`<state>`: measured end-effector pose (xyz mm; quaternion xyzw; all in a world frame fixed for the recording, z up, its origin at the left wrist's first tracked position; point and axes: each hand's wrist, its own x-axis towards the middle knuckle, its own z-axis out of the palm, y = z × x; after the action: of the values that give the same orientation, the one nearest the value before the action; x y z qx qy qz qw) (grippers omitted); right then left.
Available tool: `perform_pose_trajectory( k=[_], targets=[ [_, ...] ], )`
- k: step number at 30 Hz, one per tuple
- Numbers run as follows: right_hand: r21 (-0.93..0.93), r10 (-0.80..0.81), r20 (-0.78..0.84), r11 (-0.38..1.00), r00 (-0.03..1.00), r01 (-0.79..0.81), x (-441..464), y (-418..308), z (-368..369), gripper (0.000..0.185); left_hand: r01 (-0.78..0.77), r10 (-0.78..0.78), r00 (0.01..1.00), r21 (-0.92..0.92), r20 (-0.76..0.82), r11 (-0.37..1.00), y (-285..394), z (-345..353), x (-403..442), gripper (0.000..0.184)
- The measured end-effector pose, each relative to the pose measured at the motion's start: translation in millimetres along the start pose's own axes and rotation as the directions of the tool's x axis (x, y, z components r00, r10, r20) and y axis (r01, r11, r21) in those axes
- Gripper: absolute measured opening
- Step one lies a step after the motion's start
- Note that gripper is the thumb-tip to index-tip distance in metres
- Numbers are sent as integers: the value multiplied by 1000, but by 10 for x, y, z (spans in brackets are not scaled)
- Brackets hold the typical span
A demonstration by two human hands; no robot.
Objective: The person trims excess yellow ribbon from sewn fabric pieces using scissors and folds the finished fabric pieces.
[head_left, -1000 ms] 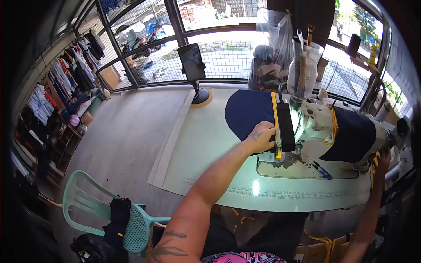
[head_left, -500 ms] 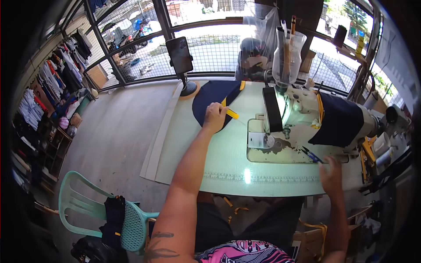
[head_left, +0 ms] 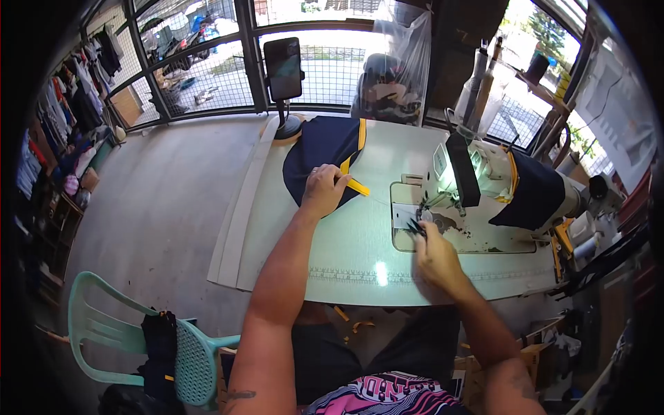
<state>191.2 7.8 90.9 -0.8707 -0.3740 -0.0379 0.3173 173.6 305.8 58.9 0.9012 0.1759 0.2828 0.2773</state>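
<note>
Where the glossy, pale tabletop (head_left: 339,256) meets the sewing machine (head_left: 494,173), two bare hands are at work. The left hand (head_left: 324,188), at 10 o'clock from the metal needle plate (head_left: 404,216), has its fingers bent and thumb drawn in, clamped on a navy fabric panel (head_left: 311,142) beside its yellow binding (head_left: 357,187). The panel lies on the tabletop, matte, with a rounded outer edge and soft folds. A fine thread (head_left: 379,201) runs from the binding toward the plate. The right hand (head_left: 437,261), at 5 o'clock from the plate, is closed around dark thread snips (head_left: 416,227), slim and pointed; how far their blades are parted cannot be told. At 2 o'clock from this hand, a second navy cloth (head_left: 536,190), yellow-edged, wraps the machine's arm. The machine bed (head_left: 494,242) shows patchy, worn paint.
</note>
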Motion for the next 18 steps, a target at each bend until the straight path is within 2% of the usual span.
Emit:
perform_pose_trajectory(
  k=[2, 4, 9, 10, 14, 16, 18],
  targets=[
    [-45, 25, -7, 999, 1000, -26, 227, -188, 260, 33, -47, 47, 999, 10, -7, 999, -16, -1, -3, 18],
    [-196, 115, 61, 975, 992, -101, 447, -359, 416, 28, -83, 83, 996, 13, -26, 996, -50, 0, -6, 18],
    [-316, 149, 92, 942, 984, -113, 778, -439, 674, 22, -110, 110, 993, 11, -49, 994, -103, 42, 14, 22],
    [-319, 147, 94, 941, 985, -110, 767, -397, 711, 22, -107, 108, 993, 8, -52, 994, -110, 56, -16, 22],
    [-377, 40, 79, 926, 996, -7, 755, -263, 776, 20, -84, 49, 986, -221, -161, 972, -139, 46, -13, 23],
    [-384, 15, 29, 923, 999, -3, 532, -184, 686, 13, -73, 18, 980, -273, -197, 959, -175, 36, -86, 23],
    [-326, 1, -72, 945, 997, -24, 121, -52, 483, 17, -104, 55, 983, -290, -173, 952, -136, 1, -233, 21]
  ],
)
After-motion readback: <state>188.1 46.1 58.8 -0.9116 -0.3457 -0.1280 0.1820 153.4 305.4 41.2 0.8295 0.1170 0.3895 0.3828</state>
